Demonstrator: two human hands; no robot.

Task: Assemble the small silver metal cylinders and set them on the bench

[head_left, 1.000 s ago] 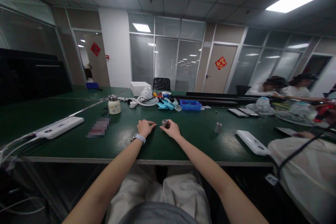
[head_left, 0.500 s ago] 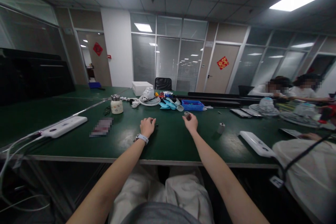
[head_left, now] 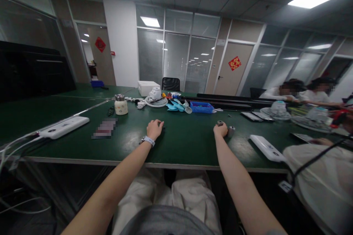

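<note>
My right hand rests on the green table, closed around a small metal cylinder that it holds at the fingertips. A second small metal cylinder stands right beside that hand, to its right. My left hand, with a watch on the wrist, lies on the table in a loose fist; a small dark item shows at its fingertips but I cannot make it out.
At the back stand a cream jar, a white fan, light blue fan blades and a blue tray. White power strips lie left and right. A person in white sits at my right.
My right hand has carried the small cylinder from beside my left hand across to the right, up to the second cylinder. My left hand has stayed put.
</note>
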